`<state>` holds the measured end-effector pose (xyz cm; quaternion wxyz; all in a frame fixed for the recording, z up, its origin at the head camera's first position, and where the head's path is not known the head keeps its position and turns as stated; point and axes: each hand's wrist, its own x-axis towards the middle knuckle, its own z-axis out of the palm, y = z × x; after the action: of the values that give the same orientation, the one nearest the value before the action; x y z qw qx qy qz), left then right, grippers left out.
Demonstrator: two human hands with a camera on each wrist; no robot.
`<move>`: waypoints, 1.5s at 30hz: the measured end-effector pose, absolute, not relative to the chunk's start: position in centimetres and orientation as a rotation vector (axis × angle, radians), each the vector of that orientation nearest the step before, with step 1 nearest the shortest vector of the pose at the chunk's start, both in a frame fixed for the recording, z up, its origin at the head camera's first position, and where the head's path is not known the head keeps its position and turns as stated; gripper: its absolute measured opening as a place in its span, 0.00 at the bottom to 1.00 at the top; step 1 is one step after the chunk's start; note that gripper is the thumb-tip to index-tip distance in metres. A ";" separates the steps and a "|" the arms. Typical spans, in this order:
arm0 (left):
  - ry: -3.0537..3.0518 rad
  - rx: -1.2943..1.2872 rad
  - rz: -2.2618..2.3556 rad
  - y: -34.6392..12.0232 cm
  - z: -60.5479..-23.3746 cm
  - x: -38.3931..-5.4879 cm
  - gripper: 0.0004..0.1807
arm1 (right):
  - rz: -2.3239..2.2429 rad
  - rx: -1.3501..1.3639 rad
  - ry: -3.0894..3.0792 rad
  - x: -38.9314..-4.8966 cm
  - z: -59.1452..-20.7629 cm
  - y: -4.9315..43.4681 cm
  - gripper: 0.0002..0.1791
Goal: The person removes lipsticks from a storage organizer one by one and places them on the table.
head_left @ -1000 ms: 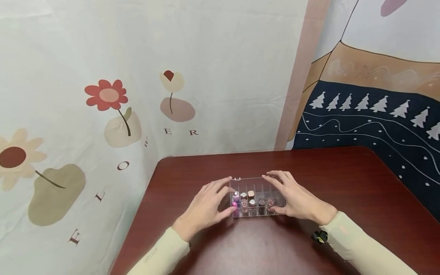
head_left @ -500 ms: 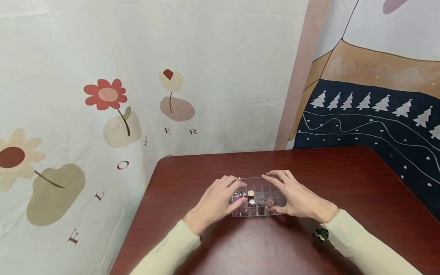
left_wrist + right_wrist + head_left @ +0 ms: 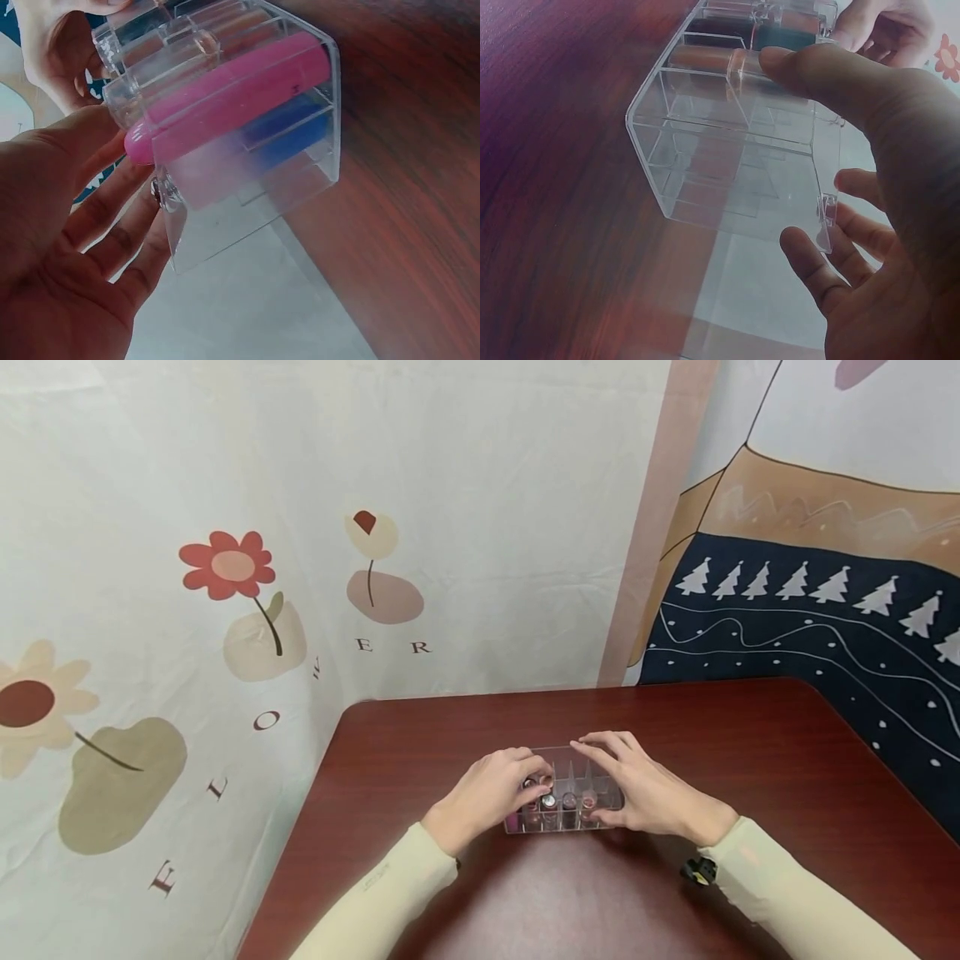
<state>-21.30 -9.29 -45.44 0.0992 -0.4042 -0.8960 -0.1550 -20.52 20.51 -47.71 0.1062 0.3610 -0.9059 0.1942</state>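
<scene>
A clear plastic organizer box [image 3: 562, 757] with divided compartments stands on the table, lipsticks upright in its two rows. My left hand [image 3: 487, 789] reaches over its left part, thumb and forefinger pinching the capped top of a back-row lipstick [image 3: 546, 782]; the pinched lipstick's body is hidden. My right hand [image 3: 654, 793] holds the box's right end, thumb at the front and fingers behind. In the left wrist view, a bright pink tube [image 3: 232, 94] and a blue-based tube [image 3: 289, 135] sit in the end compartments. A copper-and-clear lipstick [image 3: 705, 64] lies beneath my right thumb.
The dark red wooden table [image 3: 420, 735] extends around the box. Behind it hangs a pale cloth [image 3: 487, 527] printed with flowers and letters, and a navy tree-patterned cloth [image 3: 787, 627] is at the right. A dark wristband [image 3: 699, 871] is on the right wrist.
My left hand has moved right along the box, from its left edge and pink tube to a back-row lipstick, where thumb and forefinger have closed together. The right hand stays put.
</scene>
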 end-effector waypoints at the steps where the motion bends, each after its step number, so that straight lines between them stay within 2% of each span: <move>1: -2.659 -1.195 -0.458 -9.2 -45.4 -21.3 0.07 | 0.572 1.062 -2.669 -20.5 -47.7 20.5 0.61; 22: -2.539 -1.228 -0.417 -8.9 -45.3 -21.2 0.02 | 0.577 1.054 -2.663 -20.4 -47.9 20.6 0.61; 35: -2.288 -1.216 -0.462 -9.6 -45.1 -21.0 0.12 | 0.598 1.045 -2.658 -20.4 -47.9 20.5 0.61; 45: -2.237 -1.166 -0.453 -10.8 -44.6 -20.6 0.14 | 0.600 1.035 -2.666 -20.4 -48.1 20.6 0.61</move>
<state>-20.59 -10.76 -44.57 0.2854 -0.4361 -0.8365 -0.1693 -20.45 20.55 -48.08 0.1097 0.3520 -0.9069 0.2041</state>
